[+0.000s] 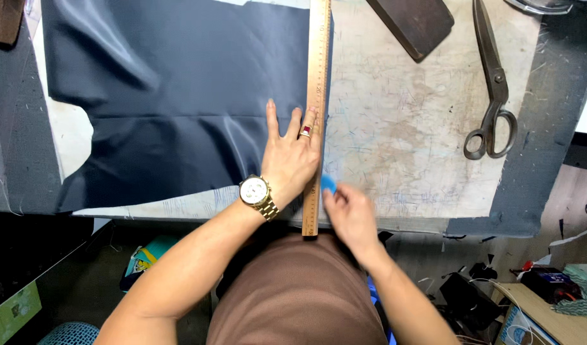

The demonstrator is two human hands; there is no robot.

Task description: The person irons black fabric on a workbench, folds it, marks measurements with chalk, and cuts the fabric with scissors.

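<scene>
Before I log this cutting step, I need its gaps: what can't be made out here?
Head view only:
- Blue flat chalk piece: shape unclear, blurred with the moving right hand.
- Long wooden ruler: far end cut off by the top edge.
- Dark navy fabric: part hidden beneath the left hand.

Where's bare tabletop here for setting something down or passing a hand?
Biggest free patch: the scuffed table between the wooden ruler and the scissors, below the dark block. A pale strip shows left of the navy fabric. Crowded along the ruler: left hand presses it, right hand holds blue chalk beside it.
</scene>
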